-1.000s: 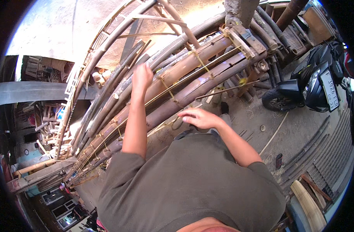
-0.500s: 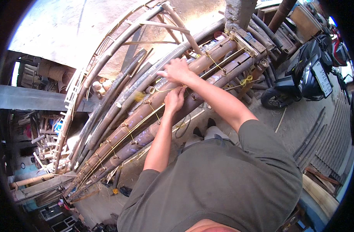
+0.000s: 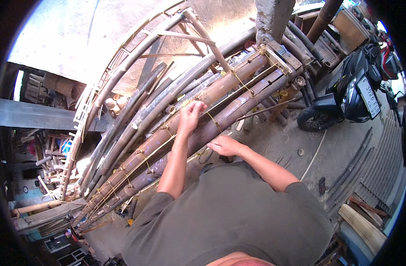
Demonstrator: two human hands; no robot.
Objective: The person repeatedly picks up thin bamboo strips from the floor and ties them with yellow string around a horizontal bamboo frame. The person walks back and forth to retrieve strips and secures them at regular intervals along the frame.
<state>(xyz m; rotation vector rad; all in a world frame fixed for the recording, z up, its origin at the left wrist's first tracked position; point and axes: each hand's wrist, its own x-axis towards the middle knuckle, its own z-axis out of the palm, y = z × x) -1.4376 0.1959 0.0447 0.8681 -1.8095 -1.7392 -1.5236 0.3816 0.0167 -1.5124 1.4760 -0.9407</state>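
Two long bamboo poles lie side by side in front of me, the far pole [image 3: 229,82] and the near pole [image 3: 256,93], with yellow cord [image 3: 210,117] tied across them at intervals. Over the far pole my left hand [image 3: 192,114] is closed in a fist; whatever it may hold is hidden. My right hand [image 3: 226,145] is lower, close to my body and just on my side of the near pole. Its fingers are curled and mostly turned away, so their contents cannot be made out. Short pegs [image 3: 251,92] stick up along both poles.
A wooden end block [image 3: 280,57] sits across the poles' far right end, beside a concrete post [image 3: 271,22]. Behind lie more bamboo poles [image 3: 167,95] and a curved bamboo frame [image 3: 123,57]. A motorcycle [image 3: 344,95] stands at right, near corrugated sheets [image 3: 382,177].
My right hand has come down from beyond the far pole to near my body, its spread fingers now curled. My left hand has shifted slightly left and closed into a fist.
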